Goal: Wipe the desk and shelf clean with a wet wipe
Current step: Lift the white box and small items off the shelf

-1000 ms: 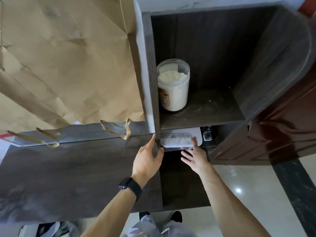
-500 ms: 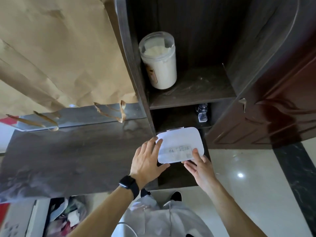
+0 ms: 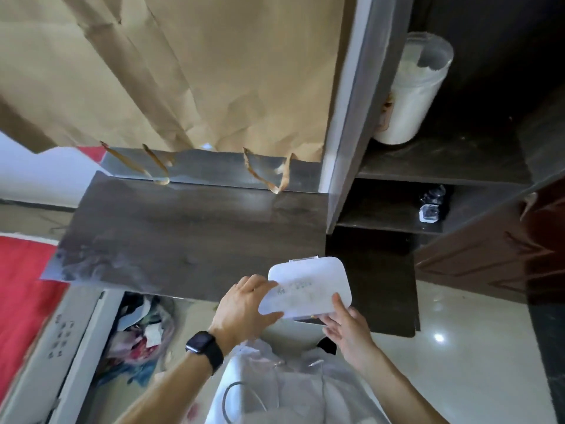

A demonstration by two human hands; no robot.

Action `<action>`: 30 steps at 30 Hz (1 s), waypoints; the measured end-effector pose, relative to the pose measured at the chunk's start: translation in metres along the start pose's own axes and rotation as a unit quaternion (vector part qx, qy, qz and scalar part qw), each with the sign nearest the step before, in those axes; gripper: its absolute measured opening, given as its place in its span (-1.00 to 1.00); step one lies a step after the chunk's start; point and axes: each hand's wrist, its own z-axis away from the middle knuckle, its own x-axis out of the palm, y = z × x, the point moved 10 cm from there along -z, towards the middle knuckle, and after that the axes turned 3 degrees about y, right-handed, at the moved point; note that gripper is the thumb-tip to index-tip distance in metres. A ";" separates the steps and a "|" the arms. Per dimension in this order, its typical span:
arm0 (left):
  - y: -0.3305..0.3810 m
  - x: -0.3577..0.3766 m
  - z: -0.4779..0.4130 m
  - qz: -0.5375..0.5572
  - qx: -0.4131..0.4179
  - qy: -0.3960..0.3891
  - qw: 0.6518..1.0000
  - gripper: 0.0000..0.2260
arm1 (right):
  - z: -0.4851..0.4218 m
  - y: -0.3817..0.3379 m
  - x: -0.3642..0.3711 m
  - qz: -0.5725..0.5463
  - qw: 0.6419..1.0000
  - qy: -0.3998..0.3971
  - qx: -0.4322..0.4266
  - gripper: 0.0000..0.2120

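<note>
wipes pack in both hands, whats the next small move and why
Probably flip open the lid of the wipes pack and pull one wipe. Both the left hand and right hand hold it at the desk's front edge, its lid looks closed, and no loose wipe is visible for wiping yet.

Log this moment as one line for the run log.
stage: fetching wipes | left hand: gripping wipe pack | right hand: supporting the pack's near edge | desk: not yet wiped | jar: on upper shelf
</note>
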 end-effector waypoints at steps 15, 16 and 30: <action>-0.269 -0.118 0.089 0.070 -0.233 0.127 0.962 -0.47 | -0.042 0.030 0.276 -0.039 0.999 0.012 0.013 -0.53; -0.278 -0.122 0.090 0.072 -0.234 0.127 0.961 -0.47 | -0.043 0.031 0.288 -0.035 0.999 0.018 0.010 -0.53; -0.334 -0.150 0.089 0.069 -0.211 0.135 0.965 -0.46 | -0.049 0.030 0.332 0.169 0.977 0.129 -0.033 -0.67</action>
